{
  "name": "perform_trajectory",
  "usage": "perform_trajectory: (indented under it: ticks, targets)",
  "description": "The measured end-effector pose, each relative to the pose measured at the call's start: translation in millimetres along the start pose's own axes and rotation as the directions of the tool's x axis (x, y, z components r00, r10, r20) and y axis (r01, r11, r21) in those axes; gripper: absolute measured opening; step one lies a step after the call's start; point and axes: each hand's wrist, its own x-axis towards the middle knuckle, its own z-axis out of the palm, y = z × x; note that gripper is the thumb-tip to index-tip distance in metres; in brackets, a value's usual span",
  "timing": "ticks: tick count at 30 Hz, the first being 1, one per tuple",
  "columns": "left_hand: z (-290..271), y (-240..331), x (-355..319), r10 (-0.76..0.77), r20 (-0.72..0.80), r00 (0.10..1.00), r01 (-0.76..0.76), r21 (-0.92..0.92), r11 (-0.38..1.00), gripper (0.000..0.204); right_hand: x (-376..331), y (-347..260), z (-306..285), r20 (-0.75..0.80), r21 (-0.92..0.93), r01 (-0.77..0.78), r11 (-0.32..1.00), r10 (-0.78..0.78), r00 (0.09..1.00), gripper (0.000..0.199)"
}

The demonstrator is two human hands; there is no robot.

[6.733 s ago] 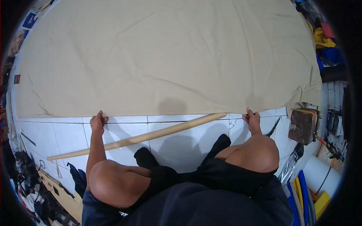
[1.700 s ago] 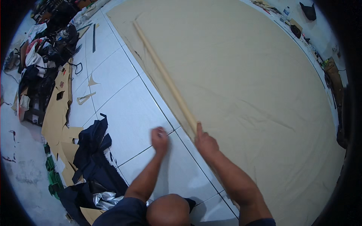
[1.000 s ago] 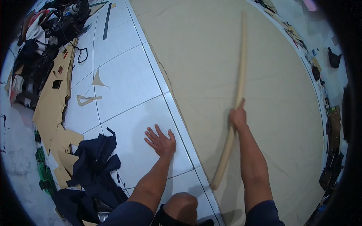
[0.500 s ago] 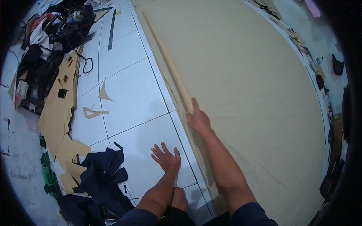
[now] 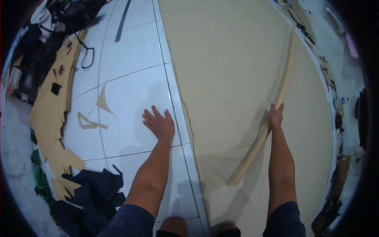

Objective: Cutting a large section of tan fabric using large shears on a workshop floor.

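Note:
A wide sheet of tan fabric (image 5: 233,71) lies spread over the tiled floor on the right. My right hand (image 5: 275,116) is closed around the middle of a long, slim tan tube (image 5: 252,153), possibly cardboard. The tube slants across the fabric, its near end low and towards the left, its far end up at the right; a shadow beside it suggests it is raised off the cloth. To the left of the fabric's edge, my left hand (image 5: 161,125) hovers over or rests on the white tiles, fingers spread and holding nothing.
White floor tiles (image 5: 130,94) carry thin paper offcuts (image 5: 103,100) and a dark flat strip (image 5: 123,21). Brown pattern sheets (image 5: 49,106) pile up at the left, with dark cloth scraps (image 5: 94,189) nearer me. Assorted clutter (image 5: 59,23) sits at the far left.
My right hand has carried the tube rightwards, from along the fabric's left edge to over the sheet, and turned it. My left hand has moved forward and slightly left. The view has shifted too.

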Motion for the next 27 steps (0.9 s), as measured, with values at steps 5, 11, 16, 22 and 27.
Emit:
perform_trajectory:
  ticks: [5, 11, 16, 22, 27]
  targets:
    - [9.0, 32.3, 1.5, -0.007, 0.03, 1.0, 0.003, 0.152, 0.988, 0.064, 119.9, -55.2, 37.8, 0.044, -0.027, -0.034, 0.999, 0.035, 0.998, 0.081]
    - [14.3, 21.5, 4.0, 0.034, 0.017, 0.999, -0.037, 0.205, 0.978, 0.069, 80.4, -209.4, 155.9, 0.272, -0.195, 0.164, 0.967, -0.108, 0.956, 0.096]
    - [3.2, 26.5, 10.1, -0.051, 0.125, 0.991, 0.022, 0.217, 0.976, 0.072, -47.2, -327.7, 218.3, 0.57, -0.05, 0.374, 0.926, -0.281, 0.772, 0.09]
    - [2.5, 35.8, 18.7, -0.143, 0.25, 0.958, 0.091, 0.209, 0.974, 0.071, -58.3, -389.8, 209.7, 0.648, 0.063, 0.466, 0.882, -0.392, 0.653, 0.082]
    - [2.9, 29.7, 16.0, -0.054, 0.156, 0.986, 0.021, 0.205, 0.978, 0.069, -9.2, -359.1, 206.6, 0.522, 0.067, 0.448, 0.891, -0.414, 0.746, 0.082]
